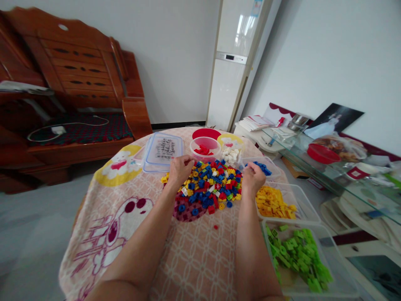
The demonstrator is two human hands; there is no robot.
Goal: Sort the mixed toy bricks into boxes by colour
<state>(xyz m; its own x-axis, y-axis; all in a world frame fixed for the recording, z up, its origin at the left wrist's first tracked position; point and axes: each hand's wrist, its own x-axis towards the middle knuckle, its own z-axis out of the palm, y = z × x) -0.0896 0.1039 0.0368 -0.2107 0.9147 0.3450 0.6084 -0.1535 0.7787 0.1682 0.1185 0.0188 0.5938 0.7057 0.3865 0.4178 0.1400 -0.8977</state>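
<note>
A heap of mixed toy building bricks [208,186] in red, blue, yellow, green and white lies on the table between my hands. My left hand [181,170] is over the heap's left edge, its fingers closed together; whatever they hold is too small to make out. Just beyond it stands a round clear tub [206,144] with red bricks inside. Fingers bent in a pinch, my right hand [253,179] is at the heap's right side, by the clear box with blue bricks [263,167]; its fingertips hide what they may hold. White bricks [231,156] form a small pile behind the heap.
Along the right edge stand clear boxes of yellow bricks [274,202] and green bricks [297,255]. Clear lids [164,151] lie at the back left, and a red lid [206,133] behind the tub. A patterned cloth [200,259] covers the round table. A cluttered glass shelf [313,167] is to the right.
</note>
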